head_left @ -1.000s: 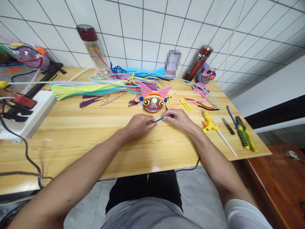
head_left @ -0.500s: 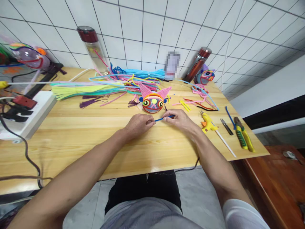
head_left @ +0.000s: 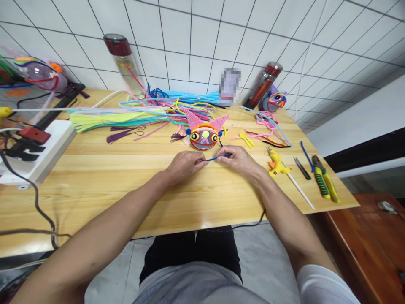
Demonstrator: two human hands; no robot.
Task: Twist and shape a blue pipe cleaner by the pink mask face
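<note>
Grey shirt [head_left: 190,285], black bottoms [head_left: 190,255]

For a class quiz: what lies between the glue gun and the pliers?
The head view shows small snips between the glue gun and the pliers, plus a blue strip closer to the pliers.

Left hand [head_left: 186,166]: pinch grip
Right hand [head_left: 236,159]: pinch grip, near left
Forearms [head_left: 126,207]: converging over near edge of table [head_left: 202,204]

Small craft workspace indicated; home or workshop cannot be told. Glue gun [head_left: 279,165], snips [head_left: 303,169] and pliers [head_left: 322,180] are laid out right of the fingers [head_left: 201,162]; bundled pipe cleaners [head_left: 117,119] are heaped beyond them, before a tiled wall [head_left: 177,46], on a wooden table [head_left: 190,202]
</note>
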